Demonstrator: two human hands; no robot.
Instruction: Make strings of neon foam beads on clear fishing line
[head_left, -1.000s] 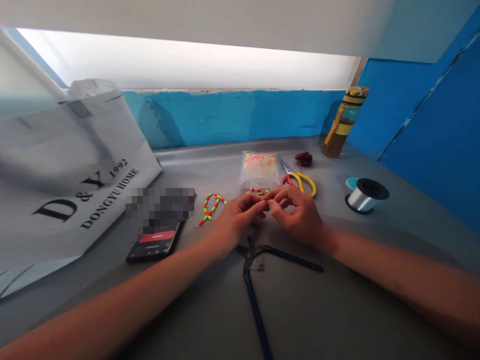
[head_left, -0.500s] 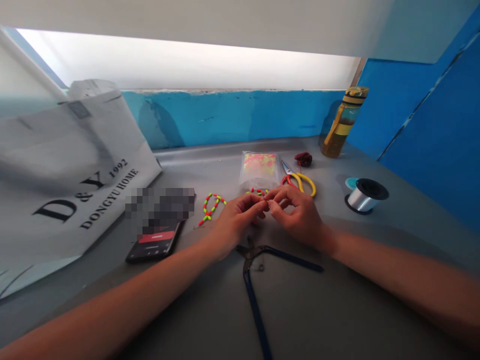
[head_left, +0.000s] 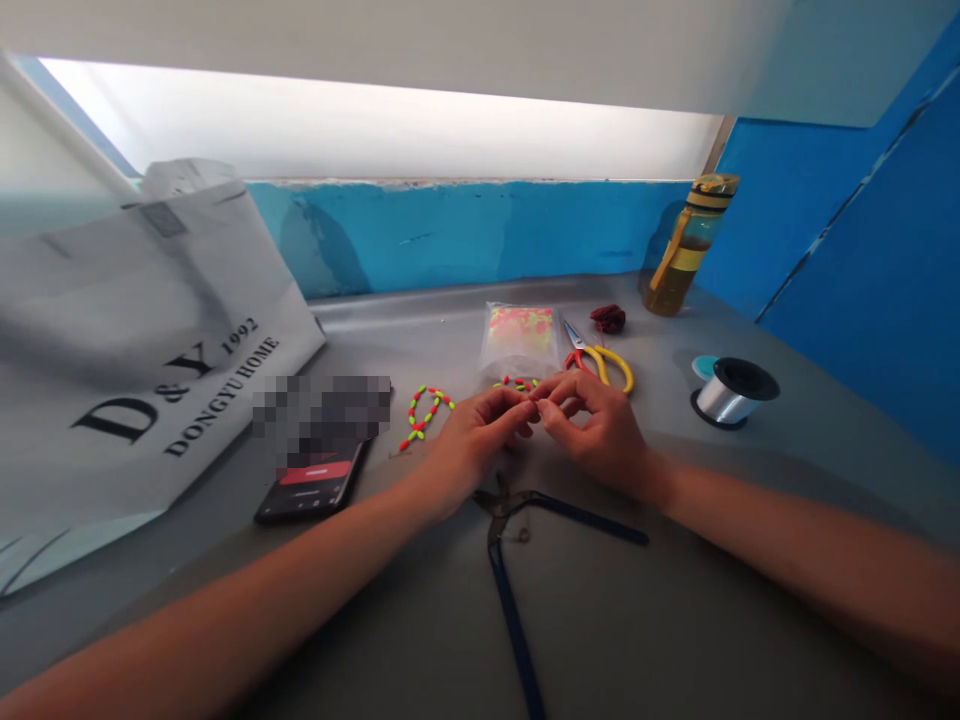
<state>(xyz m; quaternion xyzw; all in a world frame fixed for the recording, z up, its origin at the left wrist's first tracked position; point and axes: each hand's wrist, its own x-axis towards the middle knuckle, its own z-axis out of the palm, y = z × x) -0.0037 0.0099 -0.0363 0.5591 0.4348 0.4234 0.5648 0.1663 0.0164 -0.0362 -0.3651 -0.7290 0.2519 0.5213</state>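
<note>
Red-and-green bead string (head_left: pixel 430 416): looped on worktop (head_left: pixel 600 620) | more beads (head_left: pixel 521 322) in pouch (head_left: pixel 517 362), seemingly unstrung | left hand (head_left: pixel 484 440), right hand (head_left: pixel 596 430): narrowly pinched, cannot tell on what

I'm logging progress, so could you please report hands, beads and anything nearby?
Left hand, right hand: close together, grip unclear.
Beads: looped string beside left hand, more behind hands.
Pliers: open, just below.
</note>
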